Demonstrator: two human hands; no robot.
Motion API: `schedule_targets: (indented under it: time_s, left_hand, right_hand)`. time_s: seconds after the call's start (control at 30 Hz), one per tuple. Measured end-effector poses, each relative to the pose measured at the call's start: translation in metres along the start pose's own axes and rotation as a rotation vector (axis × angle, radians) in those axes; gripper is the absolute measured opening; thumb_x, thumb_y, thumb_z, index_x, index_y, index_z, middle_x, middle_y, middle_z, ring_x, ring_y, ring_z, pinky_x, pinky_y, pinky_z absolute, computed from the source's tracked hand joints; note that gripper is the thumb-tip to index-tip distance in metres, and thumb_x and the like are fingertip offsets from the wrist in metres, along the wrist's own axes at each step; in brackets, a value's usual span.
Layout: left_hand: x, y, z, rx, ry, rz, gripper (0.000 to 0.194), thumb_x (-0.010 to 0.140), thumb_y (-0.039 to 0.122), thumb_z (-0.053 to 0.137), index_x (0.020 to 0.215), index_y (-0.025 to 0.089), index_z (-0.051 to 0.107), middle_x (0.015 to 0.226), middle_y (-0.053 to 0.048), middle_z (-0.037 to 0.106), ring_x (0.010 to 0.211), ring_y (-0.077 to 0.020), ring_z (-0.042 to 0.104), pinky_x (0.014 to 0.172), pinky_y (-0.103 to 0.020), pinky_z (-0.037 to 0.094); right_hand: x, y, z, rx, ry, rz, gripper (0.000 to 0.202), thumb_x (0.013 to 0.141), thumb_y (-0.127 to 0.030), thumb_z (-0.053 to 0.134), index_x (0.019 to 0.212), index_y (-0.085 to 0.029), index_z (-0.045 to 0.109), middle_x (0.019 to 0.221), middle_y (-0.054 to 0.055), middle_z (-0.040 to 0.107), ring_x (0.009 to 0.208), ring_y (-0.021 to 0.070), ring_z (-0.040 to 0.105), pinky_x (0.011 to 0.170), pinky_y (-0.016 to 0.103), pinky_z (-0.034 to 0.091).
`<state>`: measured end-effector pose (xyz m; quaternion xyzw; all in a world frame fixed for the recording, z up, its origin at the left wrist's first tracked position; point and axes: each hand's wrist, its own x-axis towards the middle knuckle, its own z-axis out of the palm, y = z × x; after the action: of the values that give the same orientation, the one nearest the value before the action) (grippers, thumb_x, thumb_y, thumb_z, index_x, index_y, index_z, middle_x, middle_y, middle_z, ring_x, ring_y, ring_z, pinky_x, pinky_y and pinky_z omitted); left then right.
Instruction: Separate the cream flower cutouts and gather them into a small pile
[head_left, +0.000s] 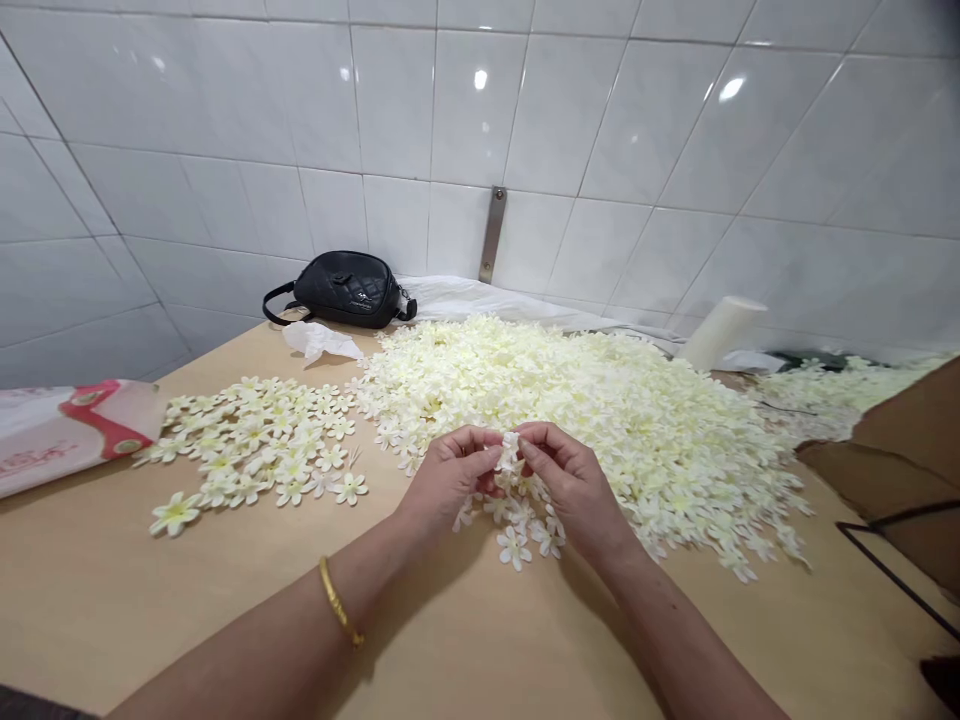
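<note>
Between my fingertips is a small bunch of white artificial flower petals (pixel 509 452), pinched from both sides. My left hand (pixel 455 465) grips it with thumb and forefinger, and a gold bangle circles that wrist. From the other side my right hand (pixel 571 478) pinches the same petals. Just below my hands a few loose white flowers (pixel 514 548) lie on the table. A big heap of pale yellow-white artificial flowers (pixel 645 430) rises directly behind and to the right of my hands. To the left lies a smaller, flatter spread of similar flowers (pixel 255 435).
A black bag (pixel 349 288) stands at the back left, with crumpled white tissue (pixel 322 341) before it. A pink-and-white package (pixel 75 430) lies at the left edge. A white roll (pixel 724 332) leans behind the heap. Brown cardboard (pixel 885 450) is at right on the wooden table (pixel 465 660).
</note>
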<state>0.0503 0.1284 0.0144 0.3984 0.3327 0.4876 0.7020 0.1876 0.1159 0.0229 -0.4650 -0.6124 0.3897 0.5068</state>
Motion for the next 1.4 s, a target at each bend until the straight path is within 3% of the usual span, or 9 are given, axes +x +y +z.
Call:
schedule_targets:
  time_s: [0.17, 0.37, 0.63, 0.73, 0.93, 1.1, 1.23, 1.4]
  left_hand:
    - [-0.001, 0.000, 0.000, 0.082, 0.008, 0.023, 0.021, 0.059, 0.026, 0.068, 0.063, 0.014, 0.051, 0.052, 0.004, 0.051, 0.043, -0.0066, 0.048, 0.046, -0.020, 0.039]
    - [-0.002, 0.002, 0.002, 0.119, 0.096, 0.037, 0.024, 0.059, 0.028, 0.068, 0.060, 0.015, 0.048, 0.051, 0.004, 0.049, 0.041, -0.0070, 0.047, 0.044, -0.021, 0.039]
    - [-0.001, 0.003, 0.002, 0.211, 0.087, 0.082, 0.019, 0.061, 0.026, 0.064, 0.060, 0.015, 0.049, 0.051, 0.006, 0.045, 0.043, -0.0059, 0.043, 0.047, -0.021, 0.040]
    - [0.002, 0.003, 0.000, 0.249, 0.098, 0.111, 0.018, 0.061, 0.027, 0.064, 0.059, 0.015, 0.050, 0.049, 0.006, 0.042, 0.043, -0.0062, 0.041, 0.047, -0.021, 0.040]
    - [0.003, -0.001, -0.002, 0.301, 0.081, 0.137, 0.016, 0.064, 0.027, 0.061, 0.059, 0.015, 0.051, 0.051, 0.004, 0.043, 0.045, -0.0073, 0.041, 0.048, -0.022, 0.040]
    - [0.002, -0.004, -0.003, 0.299, 0.070, 0.133, 0.015, 0.067, 0.028, 0.058, 0.061, 0.016, 0.051, 0.054, 0.004, 0.043, 0.046, -0.0068, 0.041, 0.050, -0.022, 0.039]
    - [0.002, -0.005, -0.003, 0.278, 0.089, 0.099, 0.015, 0.068, 0.029, 0.056, 0.062, 0.015, 0.052, 0.052, 0.004, 0.043, 0.044, -0.0064, 0.040, 0.051, -0.023, 0.039]
    - [-0.001, 0.004, 0.003, 0.185, 0.109, 0.028, 0.012, 0.060, 0.021, 0.058, 0.071, 0.016, 0.053, 0.053, 0.005, 0.046, 0.044, -0.0072, 0.044, 0.051, -0.023, 0.040]
  right_hand:
    - [-0.001, 0.003, 0.003, 0.038, -0.079, 0.049, 0.017, 0.079, -0.033, 0.049, 0.075, -0.016, 0.053, 0.067, 0.000, 0.049, 0.063, 0.0111, 0.045, 0.059, 0.023, 0.039]
    - [-0.003, -0.001, 0.006, 0.048, 0.001, 0.045, 0.021, 0.075, -0.038, 0.053, 0.077, -0.017, 0.053, 0.070, 0.001, 0.053, 0.064, 0.0117, 0.050, 0.060, 0.024, 0.042]
    - [-0.002, -0.004, 0.003, -0.047, 0.100, 0.005, 0.018, 0.074, -0.030, 0.054, 0.063, -0.016, 0.052, 0.058, -0.002, 0.052, 0.058, 0.0105, 0.048, 0.056, 0.022, 0.039]
    - [0.006, -0.005, -0.010, -0.101, 0.185, -0.029, 0.019, 0.075, -0.031, 0.052, 0.063, -0.016, 0.053, 0.056, -0.001, 0.053, 0.056, 0.0112, 0.050, 0.055, 0.022, 0.040]
    - [0.040, -0.003, -0.053, -0.306, 0.481, -0.133, 0.019, 0.075, -0.033, 0.048, 0.068, -0.016, 0.053, 0.060, 0.001, 0.054, 0.059, 0.0136, 0.053, 0.056, 0.024, 0.041]
    - [0.065, 0.000, -0.074, -0.506, 0.607, -0.221, 0.018, 0.077, -0.030, 0.043, 0.070, -0.016, 0.053, 0.066, 0.004, 0.054, 0.063, 0.0155, 0.050, 0.062, 0.029, 0.039]
    - [0.069, -0.001, -0.075, -0.719, 0.564, -0.313, 0.013, 0.073, -0.022, 0.046, 0.068, -0.018, 0.058, 0.074, 0.006, 0.054, 0.078, 0.0202, 0.046, 0.074, 0.035, 0.033]
    - [0.051, -0.006, -0.065, -0.847, 0.475, -0.373, 0.016, 0.073, -0.020, 0.047, 0.079, -0.018, 0.062, 0.081, 0.008, 0.056, 0.083, 0.0227, 0.045, 0.075, 0.037, 0.032]
